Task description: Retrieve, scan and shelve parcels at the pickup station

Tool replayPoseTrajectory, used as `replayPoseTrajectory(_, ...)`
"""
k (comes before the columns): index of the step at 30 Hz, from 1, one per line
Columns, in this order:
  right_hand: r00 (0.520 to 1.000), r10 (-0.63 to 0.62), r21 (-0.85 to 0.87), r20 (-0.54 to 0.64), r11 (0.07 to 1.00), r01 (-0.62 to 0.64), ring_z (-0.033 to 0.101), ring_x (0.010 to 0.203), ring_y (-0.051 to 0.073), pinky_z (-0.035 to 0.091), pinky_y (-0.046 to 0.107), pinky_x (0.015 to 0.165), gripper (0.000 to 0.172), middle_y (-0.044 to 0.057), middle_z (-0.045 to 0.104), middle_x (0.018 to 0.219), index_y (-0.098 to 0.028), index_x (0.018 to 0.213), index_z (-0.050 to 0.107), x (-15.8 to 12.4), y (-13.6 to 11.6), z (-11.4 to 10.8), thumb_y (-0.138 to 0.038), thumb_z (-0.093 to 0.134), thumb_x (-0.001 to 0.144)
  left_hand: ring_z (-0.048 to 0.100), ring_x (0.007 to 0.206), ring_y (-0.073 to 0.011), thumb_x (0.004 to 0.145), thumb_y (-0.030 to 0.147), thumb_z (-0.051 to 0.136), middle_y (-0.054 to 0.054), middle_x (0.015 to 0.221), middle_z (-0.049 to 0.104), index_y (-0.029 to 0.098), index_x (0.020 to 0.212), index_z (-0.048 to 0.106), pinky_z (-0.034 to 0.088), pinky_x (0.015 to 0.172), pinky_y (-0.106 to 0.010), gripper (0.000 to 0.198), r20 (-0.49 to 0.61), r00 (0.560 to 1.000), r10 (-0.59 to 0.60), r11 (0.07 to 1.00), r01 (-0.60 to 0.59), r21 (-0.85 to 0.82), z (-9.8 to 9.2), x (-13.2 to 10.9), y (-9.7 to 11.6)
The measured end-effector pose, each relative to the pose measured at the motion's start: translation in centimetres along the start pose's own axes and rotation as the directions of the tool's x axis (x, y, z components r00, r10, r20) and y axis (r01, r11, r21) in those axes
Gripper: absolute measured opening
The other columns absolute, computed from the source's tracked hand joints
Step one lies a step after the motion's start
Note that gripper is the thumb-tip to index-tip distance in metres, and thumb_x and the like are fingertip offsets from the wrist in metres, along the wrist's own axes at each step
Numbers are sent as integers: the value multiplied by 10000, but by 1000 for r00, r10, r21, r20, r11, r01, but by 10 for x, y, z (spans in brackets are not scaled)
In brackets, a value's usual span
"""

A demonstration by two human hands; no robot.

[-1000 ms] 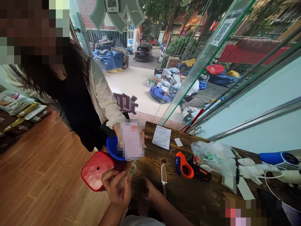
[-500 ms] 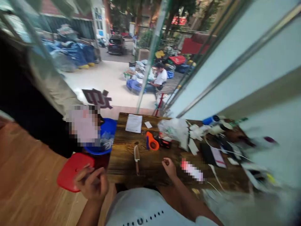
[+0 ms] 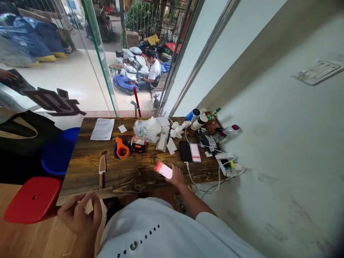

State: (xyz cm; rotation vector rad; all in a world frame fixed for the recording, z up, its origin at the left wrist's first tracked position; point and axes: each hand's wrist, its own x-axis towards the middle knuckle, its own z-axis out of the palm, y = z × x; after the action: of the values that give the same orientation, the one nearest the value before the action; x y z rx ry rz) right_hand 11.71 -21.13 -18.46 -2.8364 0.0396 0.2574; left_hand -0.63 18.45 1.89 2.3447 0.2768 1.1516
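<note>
My right hand (image 3: 176, 176) has its fingers closed round the near right end of a phone (image 3: 166, 171) with a lit, partly blurred screen, at the front of the wooden table (image 3: 150, 161). My left hand (image 3: 82, 213) hangs in the air off the table's front left edge, with fingers loosely curled and gaps between them; nothing shows in it. Beyond that hand, a knife (image 3: 102, 165) with a brown sheathed blade and a wooden handle lies on the tabletop. An orange tape dispenser (image 3: 122, 148) lies farther back, beside a black and orange tape measure (image 3: 138, 144).
A red stool (image 3: 33, 199) and a blue tub (image 3: 60, 152) stand left of the table. Papers (image 3: 102, 129), a plastic bag (image 3: 147, 129), a black case (image 3: 185, 151) and trailing white cables (image 3: 219, 175) lie about. Glass panels face outside, where a person (image 3: 153, 68) sits among parcels.
My view has turned right. My right hand, earlier left of the phone with nothing visible in it, has moved to the phone and gripped it. My left hand stays curled in the air.
</note>
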Motion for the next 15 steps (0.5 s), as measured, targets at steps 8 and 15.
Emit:
replayPoseTrajectory(8, 995, 86, 1, -58, 996, -86, 520, 1073, 367, 363, 494, 984, 1144, 223, 554, 1175, -28, 1469, 322, 2, -27, 13, -589, 794, 590, 584, 793, -185, 774, 215, 662, -53, 802, 565, 146, 906, 672, 496, 731, -333, 149, 114, 993, -31, 992, 17, 125, 14, -26, 46)
replayPoseTrajectory(15, 912, -388, 78, -131, 913, 400, 356, 1193, 385, 344, 542, 1004, 652, 161, 385, 1388, -258, 1371, 551, 23, -9, 18, -531, 673, 792, 567, 829, -209, 765, 317, 623, -105, 978, 548, 135, 988, 688, 539, 665, -334, 294, 163, 902, -401, 887, 338, 315, 0, -115, -6)
